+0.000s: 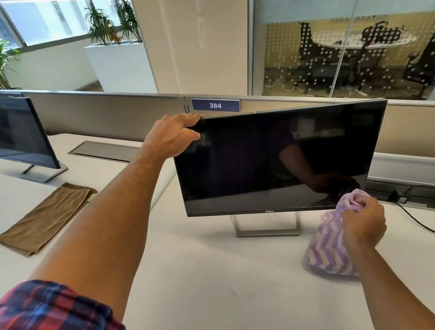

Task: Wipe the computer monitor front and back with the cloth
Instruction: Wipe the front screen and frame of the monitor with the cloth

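A black flat computer monitor [275,163] with a dark screen stands on a silver stand on the white desk [203,279], turned slightly with its right side farther back. My left hand [172,136] grips its upper left corner, fingers curled over the top edge. My right hand [363,221] holds a bunched purple-and-white zigzag cloth [328,244] at the screen's lower right corner. The top of the cloth touches the screen and the rest hangs down to the desk.
A folded brown cloth [45,217] lies on the desk at left. A second monitor [18,130] stands at far left. A black cable [418,222] runs across the desk at right. A partition with a "384" label [215,105] runs behind the desks.
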Demonstrator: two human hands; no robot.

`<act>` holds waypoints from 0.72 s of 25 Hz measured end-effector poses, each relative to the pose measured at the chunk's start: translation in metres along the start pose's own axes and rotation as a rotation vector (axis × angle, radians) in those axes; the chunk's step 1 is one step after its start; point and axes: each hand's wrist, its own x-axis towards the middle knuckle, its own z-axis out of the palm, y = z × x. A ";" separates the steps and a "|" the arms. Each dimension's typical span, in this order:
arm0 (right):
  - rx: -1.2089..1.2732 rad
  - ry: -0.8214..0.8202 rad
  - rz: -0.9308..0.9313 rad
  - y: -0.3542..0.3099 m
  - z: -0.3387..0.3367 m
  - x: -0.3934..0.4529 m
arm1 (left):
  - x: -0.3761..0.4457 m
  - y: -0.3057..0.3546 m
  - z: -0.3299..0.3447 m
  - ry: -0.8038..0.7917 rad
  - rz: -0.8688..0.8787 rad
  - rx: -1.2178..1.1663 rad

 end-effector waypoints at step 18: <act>0.361 0.282 -0.365 -0.046 -0.043 -0.008 | 0.000 -0.004 0.013 0.072 0.065 0.150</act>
